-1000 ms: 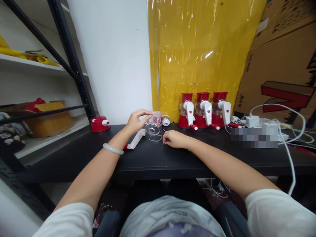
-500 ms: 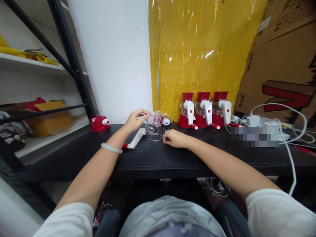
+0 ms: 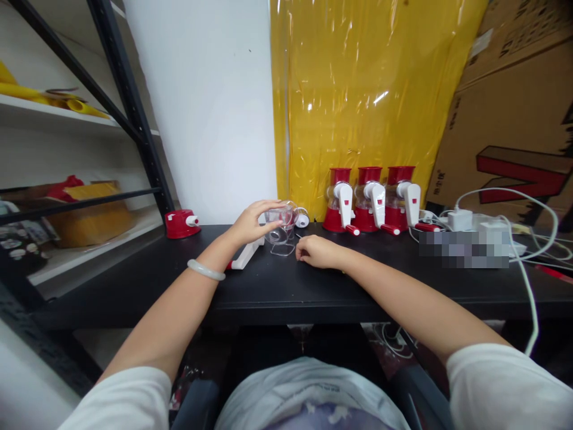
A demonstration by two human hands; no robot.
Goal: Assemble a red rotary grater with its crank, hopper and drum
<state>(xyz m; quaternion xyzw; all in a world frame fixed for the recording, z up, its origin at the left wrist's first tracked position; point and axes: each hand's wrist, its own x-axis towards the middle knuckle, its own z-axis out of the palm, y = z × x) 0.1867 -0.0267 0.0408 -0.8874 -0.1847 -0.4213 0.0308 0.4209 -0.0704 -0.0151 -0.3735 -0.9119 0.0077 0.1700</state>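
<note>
The clear plastic body is standing on the black table, between the two hands, and the left hand is reaching over it from the left, thumb and fingers spreading wide — whether they are pressing on it, I cannot tell. The right hand is resting to the right of the body and a little nearer the person, its fingers curling in; whether they are holding anything is not showing. What could be going wrong from here is a one-sided push: with the right hand apparently not bracing the body, a nudge from the left could be sliding or tipping it toward the white round part just to its right. Smooth plastic could also be slipping if thumb and fingers are closing off-centre, and the heel of the left hand could be knocking the white crank handle lying to the body's left. Against the frame half a second ago, the left hand is sitting farther over the body, its thumb dropping away from the fingers and crossing the body's front — and it is now covering more of the crank handle, while the right hand is keeping its place.
</note>
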